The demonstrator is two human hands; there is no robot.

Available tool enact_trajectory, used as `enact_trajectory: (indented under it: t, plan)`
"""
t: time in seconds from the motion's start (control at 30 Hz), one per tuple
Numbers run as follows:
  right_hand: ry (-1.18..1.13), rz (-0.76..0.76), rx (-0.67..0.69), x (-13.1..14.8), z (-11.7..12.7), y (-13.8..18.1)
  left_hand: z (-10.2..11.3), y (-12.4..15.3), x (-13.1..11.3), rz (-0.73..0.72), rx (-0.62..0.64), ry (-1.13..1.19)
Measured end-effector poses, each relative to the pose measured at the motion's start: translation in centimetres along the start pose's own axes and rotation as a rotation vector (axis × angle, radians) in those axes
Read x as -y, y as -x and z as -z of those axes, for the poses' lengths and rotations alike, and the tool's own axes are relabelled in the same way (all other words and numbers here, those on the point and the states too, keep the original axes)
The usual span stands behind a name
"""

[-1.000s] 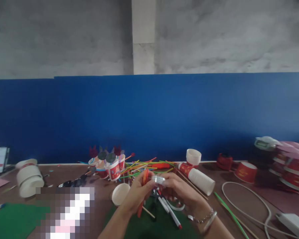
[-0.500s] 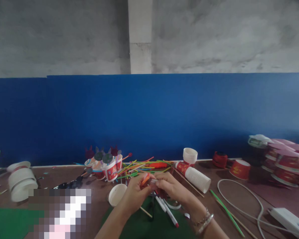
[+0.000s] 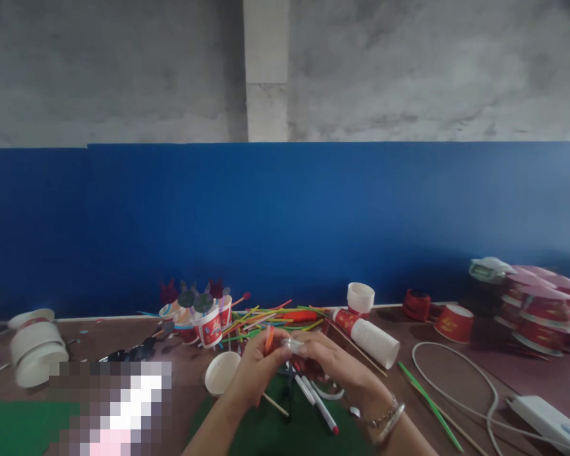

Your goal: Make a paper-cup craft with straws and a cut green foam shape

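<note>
Both my hands meet over a green mat (image 3: 247,437) at the middle of the table, fingers bent together. In my left hand (image 3: 258,366) is a narrow orange piece (image 3: 269,339), upright by the index finger; its kind is unclear. A small whitish, shiny piece (image 3: 293,345) lies between the two hands, pinched by my right hand (image 3: 330,360). Something reddish shows under the right fingers, mostly hidden. Below the hands lie white markers (image 3: 323,410), one with a red end, dark scissors (image 3: 291,392) and a thin wooden stick (image 3: 276,404). Left of them a white paper cup (image 3: 222,373) rests tipped.
Decorated paper cups (image 3: 208,328) and a pile of coloured sticks (image 3: 266,316) are at the back. A stack of paper cups (image 3: 375,342) lies on its side at right. A white cable (image 3: 494,392) loops toward a power strip (image 3: 546,421). Stacked pink-topped cups (image 3: 544,310) stand far right.
The orange piece has turned more upright in my left hand. Both hands shifted slightly, and the whitish piece shows more clearly between them. The view has moved a little.
</note>
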State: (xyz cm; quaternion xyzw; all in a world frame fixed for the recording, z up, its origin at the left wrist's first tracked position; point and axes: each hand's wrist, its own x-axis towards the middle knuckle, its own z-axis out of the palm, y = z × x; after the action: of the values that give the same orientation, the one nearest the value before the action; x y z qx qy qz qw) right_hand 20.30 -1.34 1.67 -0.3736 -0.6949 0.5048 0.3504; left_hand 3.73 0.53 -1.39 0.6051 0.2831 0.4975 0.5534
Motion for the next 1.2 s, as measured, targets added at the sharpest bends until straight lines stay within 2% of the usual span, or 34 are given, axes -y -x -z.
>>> enact_trajectory:
  t: [0.17,0.3,0.43,0.5,0.63,0.73,0.93,1.03,1.13,1.2]
  plan:
    - [-0.079,-0.014,0.055,0.2,0.2,0.0,-0.4,0.2,-0.4,0.034,-0.063,0.065]
    - [-0.153,-0.001,0.07,-0.3,0.3,0.1,-0.2,0.1,0.6,0.08,-0.058,0.097]
    - [-0.189,-0.01,0.023,-0.7,0.3,0.0,0.2,0.0,1.4,0.124,-0.054,0.191]
    - [-0.156,-0.011,-0.029,-0.8,0.2,-0.2,0.4,0.0,1.0,0.132,-0.039,0.142]
    - [0.001,-0.05,-0.112,-1.5,0.1,-0.9,0.7,-0.1,-0.6,0.042,0.032,-0.1]
    - [0.042,-0.051,-0.132,-2.1,0.0,-1.3,0.8,-0.1,-1.0,-0.014,0.093,-0.196]
    - [-0.072,-0.075,-0.068,-1.7,0.5,-0.8,0.8,0.0,-0.4,-0.067,0.084,-0.18]
    - [-0.124,-0.058,-0.033,-1.2,0.7,-0.5,0.9,0.0,-0.1,-0.05,0.029,-0.139]
    - [-0.161,-0.054,-0.028,-0.9,0.6,-0.4,1.1,0.0,-0.1,-0.047,-0.02,-0.135]
    - [-0.161,-0.064,-0.039,-0.9,0.5,-0.4,1.1,0.1,-0.2,-0.068,-0.002,-0.162]
